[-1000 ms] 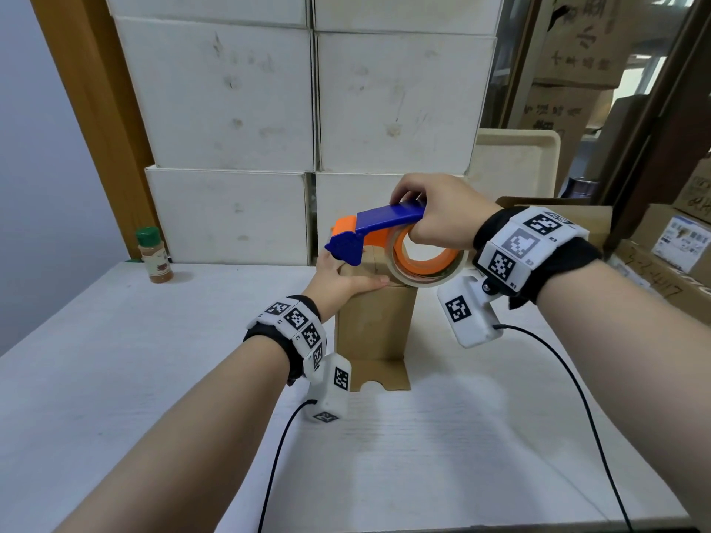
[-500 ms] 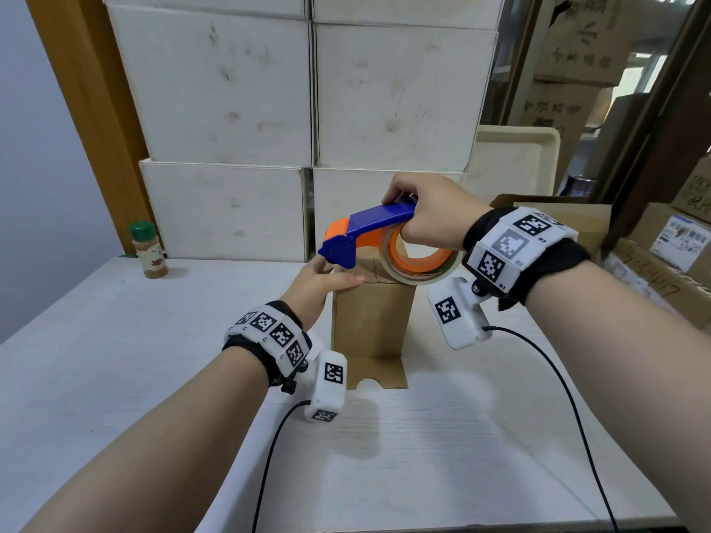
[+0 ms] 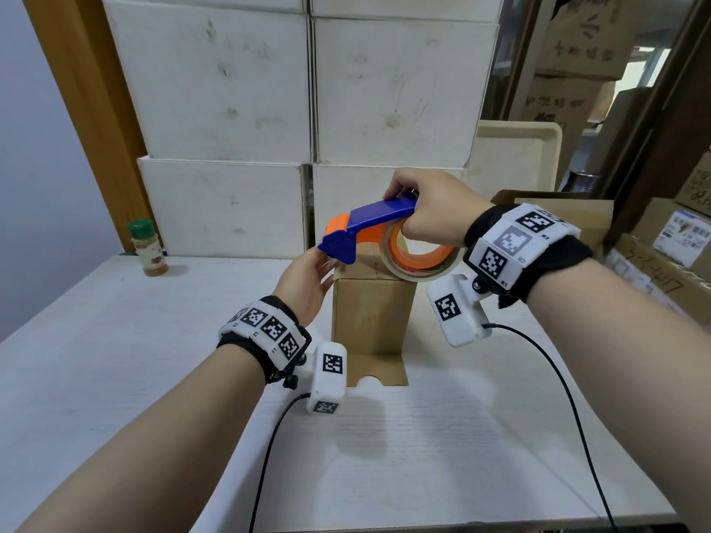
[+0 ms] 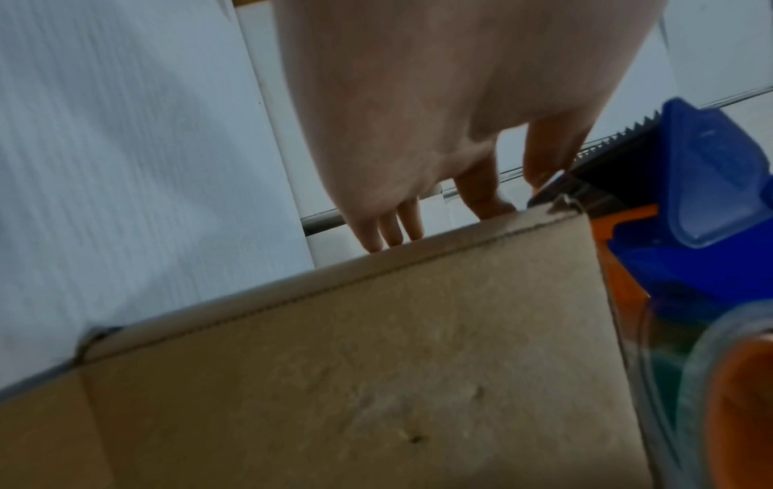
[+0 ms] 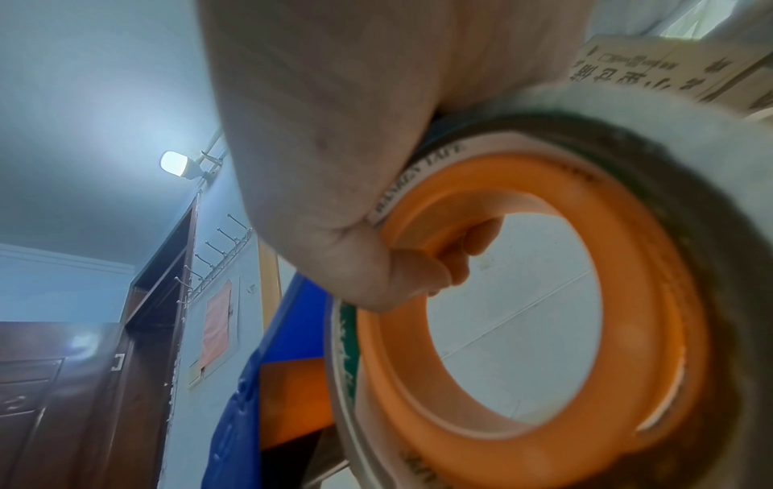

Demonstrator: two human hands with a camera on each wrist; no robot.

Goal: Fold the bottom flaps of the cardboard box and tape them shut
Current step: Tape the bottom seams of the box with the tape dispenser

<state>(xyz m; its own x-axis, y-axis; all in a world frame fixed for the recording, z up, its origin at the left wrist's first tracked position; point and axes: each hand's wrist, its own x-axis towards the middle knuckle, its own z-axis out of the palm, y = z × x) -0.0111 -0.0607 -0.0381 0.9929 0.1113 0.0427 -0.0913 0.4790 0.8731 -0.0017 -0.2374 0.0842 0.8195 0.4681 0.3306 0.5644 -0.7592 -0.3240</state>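
Note:
A small brown cardboard box (image 3: 372, 313) stands upright on the white table (image 3: 115, 359), one flap (image 3: 379, 369) lying flat toward me. My right hand (image 3: 427, 217) grips a blue and orange tape dispenser (image 3: 369, 232) with a clear tape roll (image 3: 419, 259), resting on the box's folded top. In the right wrist view its fingers (image 5: 456, 251) curl through the orange core (image 5: 523, 331). My left hand (image 3: 307, 278) lies with straight fingers against the box's upper left side, under the dispenser's blue nose. In the left wrist view the fingertips (image 4: 393, 231) touch the box edge (image 4: 418, 364) beside the serrated blade (image 4: 627, 132).
Stacked white boxes (image 3: 307, 109) form a wall behind the table. A spice bottle with a green cap (image 3: 148, 248) stands at the back left. A beige tray (image 3: 515, 155) leans at the back right, with brown cartons (image 3: 661, 255) to the right. Sensor cables (image 3: 558, 398) trail over the table.
My left hand has slid off the box top down to its upper left side. The dispenser has tipped, its blue nose now lower at the box's left top edge.

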